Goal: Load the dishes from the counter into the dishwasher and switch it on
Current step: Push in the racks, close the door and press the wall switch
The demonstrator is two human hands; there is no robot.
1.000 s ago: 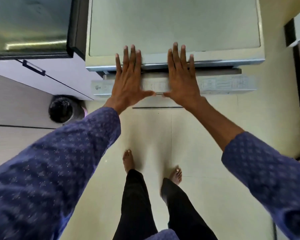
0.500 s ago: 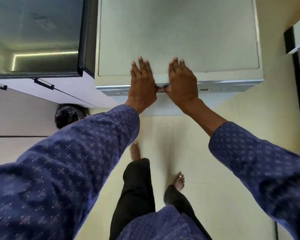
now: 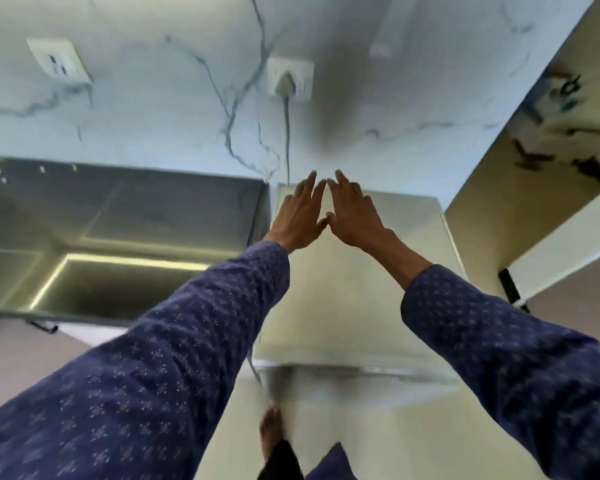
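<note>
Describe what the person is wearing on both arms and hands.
Both arms wear long, loose sleeves of dark blue-purple cloth with a small, pale, repeating flower-like print: the left sleeve and the right sleeve. The left hand and right hand are bare; no gloves, rings or watch show.

Bright daylight, motion blur (edges warped)

marbled wall (image 3: 153, 109), plugged socket (image 3: 289, 79), steel counter (image 3: 125, 216)
</note>
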